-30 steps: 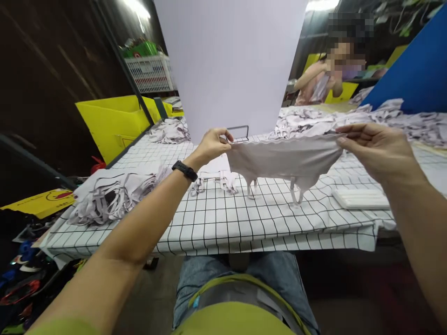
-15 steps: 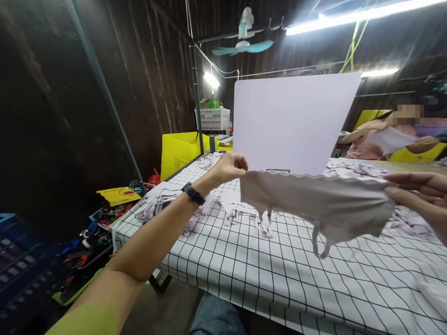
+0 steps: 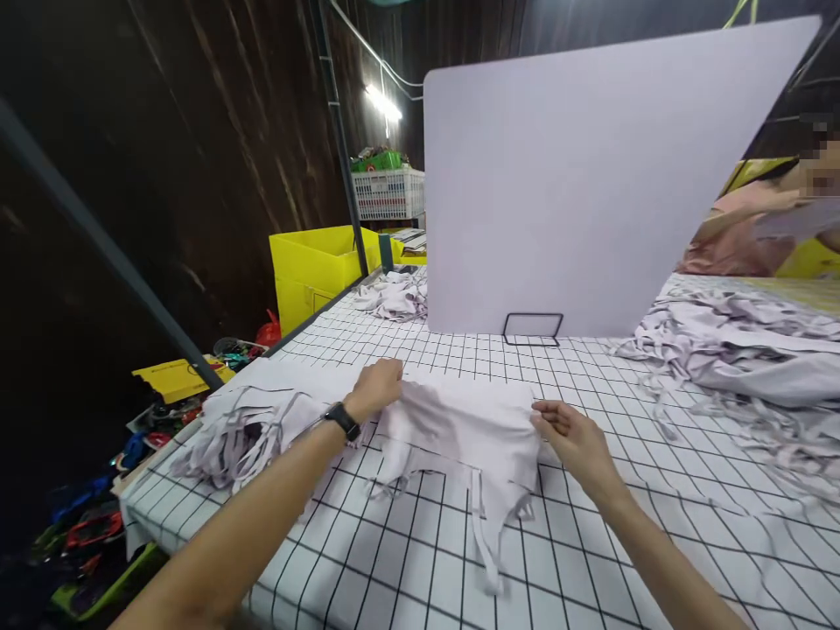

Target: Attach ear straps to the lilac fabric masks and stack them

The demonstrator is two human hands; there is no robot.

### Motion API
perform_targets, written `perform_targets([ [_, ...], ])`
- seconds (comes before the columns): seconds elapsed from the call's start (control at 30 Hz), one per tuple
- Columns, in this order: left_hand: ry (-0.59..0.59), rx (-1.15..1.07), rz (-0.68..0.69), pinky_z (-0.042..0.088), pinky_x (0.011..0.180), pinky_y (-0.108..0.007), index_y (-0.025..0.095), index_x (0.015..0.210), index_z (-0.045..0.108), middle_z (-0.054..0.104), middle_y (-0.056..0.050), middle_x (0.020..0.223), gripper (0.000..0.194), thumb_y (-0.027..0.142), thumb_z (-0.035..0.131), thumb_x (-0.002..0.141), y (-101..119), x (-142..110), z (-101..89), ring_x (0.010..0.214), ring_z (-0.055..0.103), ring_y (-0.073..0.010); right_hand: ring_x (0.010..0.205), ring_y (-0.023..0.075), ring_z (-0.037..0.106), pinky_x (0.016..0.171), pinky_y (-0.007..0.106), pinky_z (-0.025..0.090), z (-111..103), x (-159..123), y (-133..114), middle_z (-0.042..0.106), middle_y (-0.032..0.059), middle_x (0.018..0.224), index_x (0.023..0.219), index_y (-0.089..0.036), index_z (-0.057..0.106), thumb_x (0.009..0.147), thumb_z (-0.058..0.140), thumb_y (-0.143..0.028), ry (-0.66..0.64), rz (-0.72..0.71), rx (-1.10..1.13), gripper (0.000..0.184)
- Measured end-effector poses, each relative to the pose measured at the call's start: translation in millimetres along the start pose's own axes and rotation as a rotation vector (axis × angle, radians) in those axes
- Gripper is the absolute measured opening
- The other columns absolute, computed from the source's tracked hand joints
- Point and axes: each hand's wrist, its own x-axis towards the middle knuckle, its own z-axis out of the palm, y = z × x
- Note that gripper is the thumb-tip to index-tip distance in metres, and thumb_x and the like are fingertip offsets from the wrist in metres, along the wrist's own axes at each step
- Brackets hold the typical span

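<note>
A pale lilac bra top (image 3: 469,429) with thin straps is spread between my hands, low over the checked tablecloth (image 3: 420,560). My left hand (image 3: 379,389), below a black wristwatch, is closed on its upper left corner. At the opposite upper corner, the fingertips of my right hand (image 3: 574,437) pinch the fabric. The straps hang toward me, one trailing on the cloth. Under or just beside the garment's left end lies similar fabric; the overlap hides where one ends. Left of my left wrist is a layered stack of similar tops (image 3: 262,424) with looped straps.
A large pale board (image 3: 557,192) stands upright on a wire foot (image 3: 533,329) beyond my hands. Loose garments heap up at right (image 3: 754,350), with a smaller pile (image 3: 394,297) at back left. A yellow box (image 3: 311,271) adjoins the table. A person (image 3: 748,223) handles cloth at far right.
Both hands have lowered the stretched bra top from above the table to near the cloth, and its straps now reach the surface. My view has swung left, then tipped down.
</note>
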Motion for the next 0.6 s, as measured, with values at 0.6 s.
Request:
perform_targets([
  [0.6, 0.336, -0.155, 0.476, 0.057, 0.088, -0.044, 0.021, 0.111, 0.067, 0.065, -0.013, 0.119, 0.031, 0.025, 0.04, 0.096, 30, 28, 102.1, 0.107, 0.065, -0.0291, 0.085, 0.0172, 0.069, 0.079, 0.036, 0.058, -33, 102, 84, 0.071, 0.0046, 0.103, 0.11, -0.017, 0.067, 0.099, 0.063, -0.032, 0.209, -0.105, -0.601, 0.019],
])
